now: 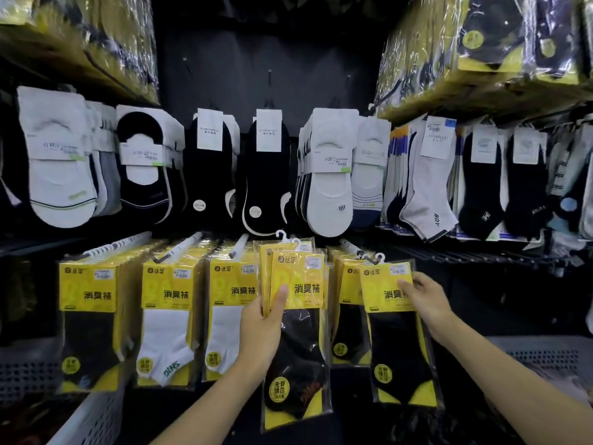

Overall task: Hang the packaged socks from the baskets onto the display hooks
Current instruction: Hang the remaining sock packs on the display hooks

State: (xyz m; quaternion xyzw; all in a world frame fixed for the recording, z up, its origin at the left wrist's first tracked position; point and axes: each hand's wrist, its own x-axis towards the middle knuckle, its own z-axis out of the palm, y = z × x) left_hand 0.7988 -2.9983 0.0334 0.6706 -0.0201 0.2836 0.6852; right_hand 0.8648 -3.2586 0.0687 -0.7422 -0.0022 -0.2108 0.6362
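My left hand (261,329) grips a small stack of yellow-carded packs of black socks (298,332), thumb pressed on the front card, held up before the lower row of hooks. My right hand (426,300) pinches the yellow card of another black sock pack (398,335), whose white hanger sits at the tip of a display hook (356,248). More packs of the same kind (348,316) hang behind it on that hook.
Other hooks (179,247) to the left carry yellow packs of black and white socks (167,316). Above hangs a row of loose no-show socks (327,175). Grey perforated baskets stand at lower left (93,415) and right (545,354). Wrapped yellow bundles fill the top corners.
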